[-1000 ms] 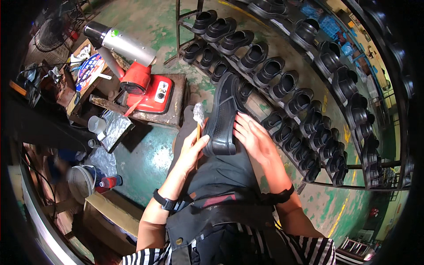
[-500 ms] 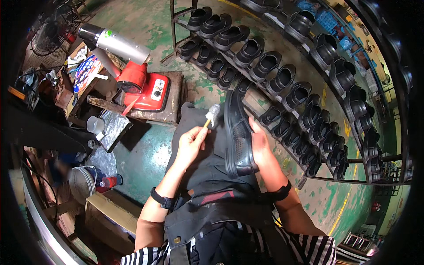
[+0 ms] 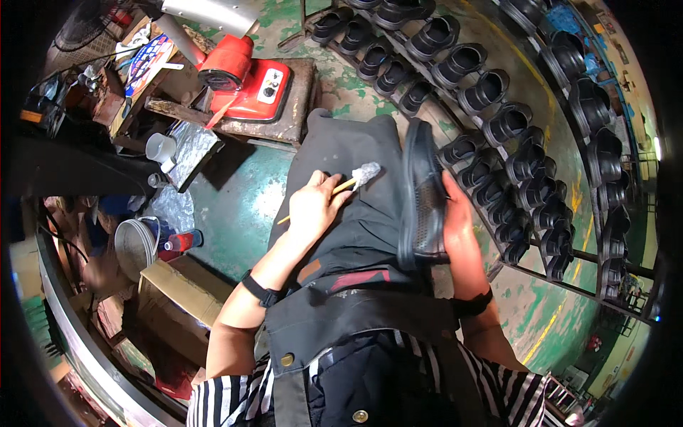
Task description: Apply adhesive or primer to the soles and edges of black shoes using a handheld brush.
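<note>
**A:** What are your hands doing right now?

**B:** Your left hand (image 3: pixel 313 206) is closing around a thin wooden brush (image 3: pixel 341 186), fingers curled tight on the handle, the pale bristle head pointing away from your palm toward the shoe. Your right hand (image 3: pixel 455 220) is wrapping around a black shoe (image 3: pixel 421 196), cupping it from the outer side with the sole turned toward the brush. Both grips are firm; neither hand is open.

**A:** Where is the shoe sitting?

**B:** It is resting on edge on your apron-covered lap (image 3: pixel 348 178), just inside your right palm. The bristles are hanging just beside its sole edge, apart from it, not touching.

**A:** How far along are you, would you say?

**B:** Judging from how things lie, you are mid-shoe. I cannot tell from here whether the sole is already coated; it is too dark to read. Beyond your right hand, a rack (image 3: pixel 562 249) is holding many more black shoes (image 3: pixel 498 128) in rows, and I cannot say which are finished.

**A:** And past your left hand?

**B:** A red machine (image 3: pixel 249 85) is sitting on a worn bench, well apart, with a white cup (image 3: pixel 161 147) nearer your wrist side.
</note>
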Demonstrator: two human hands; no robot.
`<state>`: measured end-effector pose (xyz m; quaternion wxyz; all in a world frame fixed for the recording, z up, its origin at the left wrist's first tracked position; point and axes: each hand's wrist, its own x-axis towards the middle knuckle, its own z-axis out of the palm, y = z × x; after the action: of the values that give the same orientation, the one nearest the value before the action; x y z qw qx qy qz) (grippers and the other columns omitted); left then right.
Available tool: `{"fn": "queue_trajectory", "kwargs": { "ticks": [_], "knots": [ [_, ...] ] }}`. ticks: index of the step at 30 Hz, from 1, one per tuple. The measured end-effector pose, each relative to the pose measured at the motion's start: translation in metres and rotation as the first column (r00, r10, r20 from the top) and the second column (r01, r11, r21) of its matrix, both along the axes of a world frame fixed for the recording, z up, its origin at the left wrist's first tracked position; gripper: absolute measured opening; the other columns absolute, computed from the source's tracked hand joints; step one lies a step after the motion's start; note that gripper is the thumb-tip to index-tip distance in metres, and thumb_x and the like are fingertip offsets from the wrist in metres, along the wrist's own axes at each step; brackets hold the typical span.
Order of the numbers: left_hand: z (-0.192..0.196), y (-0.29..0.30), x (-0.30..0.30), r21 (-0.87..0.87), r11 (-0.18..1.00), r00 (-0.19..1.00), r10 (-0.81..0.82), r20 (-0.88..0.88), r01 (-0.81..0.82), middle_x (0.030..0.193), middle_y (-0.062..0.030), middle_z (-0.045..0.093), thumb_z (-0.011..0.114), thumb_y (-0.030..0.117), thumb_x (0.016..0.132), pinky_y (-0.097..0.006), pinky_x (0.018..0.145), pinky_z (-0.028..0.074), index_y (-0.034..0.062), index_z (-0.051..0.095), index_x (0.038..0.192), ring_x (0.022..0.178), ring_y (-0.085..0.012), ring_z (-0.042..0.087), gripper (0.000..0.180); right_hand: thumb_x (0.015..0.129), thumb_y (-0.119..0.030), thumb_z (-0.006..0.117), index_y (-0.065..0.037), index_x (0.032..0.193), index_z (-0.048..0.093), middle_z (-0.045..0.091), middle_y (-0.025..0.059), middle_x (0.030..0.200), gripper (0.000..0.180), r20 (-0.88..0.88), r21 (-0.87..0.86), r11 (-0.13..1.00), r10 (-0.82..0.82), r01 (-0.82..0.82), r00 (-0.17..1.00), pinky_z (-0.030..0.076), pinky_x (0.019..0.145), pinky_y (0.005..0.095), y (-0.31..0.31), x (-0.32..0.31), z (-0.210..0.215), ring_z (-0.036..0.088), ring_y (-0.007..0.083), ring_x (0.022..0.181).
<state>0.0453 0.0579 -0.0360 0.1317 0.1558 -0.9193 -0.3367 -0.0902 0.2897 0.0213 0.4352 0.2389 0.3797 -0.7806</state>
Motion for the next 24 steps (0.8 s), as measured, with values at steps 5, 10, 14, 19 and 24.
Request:
{"fn": "queue_trajectory", "kwargs": {
  "ticks": [5, 10, 14, 19, 24],
  "knots": [
    [-0.001, 0.000, -0.012, -0.136, 0.979, 0.979, -0.130, 0.155, 0.152, 0.090, -0.0111, 0.053, 0.080, 0.025, 0.071, -0.041, 0.066, 0.052, 0.0066, 0.059, 0.092, 0.076, -0.0300, 0.064, 0.035, 0.097, -0.043, 0.052, 0.001, 0.115, 0.064, 0.071, 0.0136, 0.102, 0.049, 0.015, -0.065, 0.997, 0.040, -0.039, 0.999, 0.055, 0.080, 0.0386, -0.001, 0.005, -0.013, 0.068, 0.0274, 0.085],
    [0.005, 0.001, -0.031, 0.542, 0.840, 0.998, -0.023, 0.051, -0.008, 0.087, -0.0140, 0.067, 0.074, 0.021, 0.085, -0.032, 0.074, 0.050, 0.0035, 0.060, 0.105, 0.080, -0.0236, 0.066, 0.030, 0.096, -0.041, 0.056, 0.000, 0.117, 0.063, 0.070, 0.0128, 0.106, 0.047, -0.020, -0.005, 0.998, -0.059, 0.059, 0.998, 0.054, 0.084, 0.0371, -0.012, 0.014, -0.014, 0.067, 0.0243, 0.090],
    [0.020, 0.030, -0.079, 0.517, 0.854, 0.991, 0.013, -0.133, 0.059, 0.079, -0.0081, 0.061, 0.071, 0.018, 0.088, -0.028, 0.068, 0.047, 0.0013, 0.062, 0.106, 0.073, -0.0129, 0.057, 0.026, 0.098, -0.033, 0.057, -0.002, 0.119, 0.062, 0.069, 0.0109, 0.109, 0.038, -0.121, 0.023, 0.993, -0.109, 0.113, 0.987, 0.053, 0.087, 0.0358, -0.025, 0.024, -0.013, 0.067, 0.0222, 0.094],
    [0.033, 0.041, -0.076, 0.589, 0.793, 0.987, -0.118, -0.107, 0.158, 0.071, -0.0017, 0.056, 0.068, 0.016, 0.090, -0.026, 0.063, 0.044, 0.0015, 0.062, 0.100, 0.068, -0.0068, 0.048, 0.019, 0.098, -0.029, 0.059, -0.002, 0.119, 0.062, 0.068, 0.0082, 0.112, 0.034, -0.212, 0.095, 0.990, -0.080, 0.102, 0.974, 0.054, 0.086, 0.0341, -0.028, 0.026, -0.009, 0.066, 0.0187, 0.097],
    [0.028, 0.029, -0.070, 0.749, 0.656, 0.992, -0.011, 0.130, -0.091, 0.080, 0.0063, 0.058, 0.069, 0.014, 0.092, -0.020, 0.066, 0.043, -0.0003, 0.064, 0.105, 0.072, -0.0031, 0.050, 0.020, 0.095, -0.026, 0.064, -0.002, 0.117, 0.063, 0.069, 0.0086, 0.105, 0.032, -0.254, 0.095, 0.978, -0.154, 0.184, 0.955, 0.057, 0.075, 0.0325, -0.033, 0.027, -0.006, 0.068, 0.0180, 0.088]
  ]
}}
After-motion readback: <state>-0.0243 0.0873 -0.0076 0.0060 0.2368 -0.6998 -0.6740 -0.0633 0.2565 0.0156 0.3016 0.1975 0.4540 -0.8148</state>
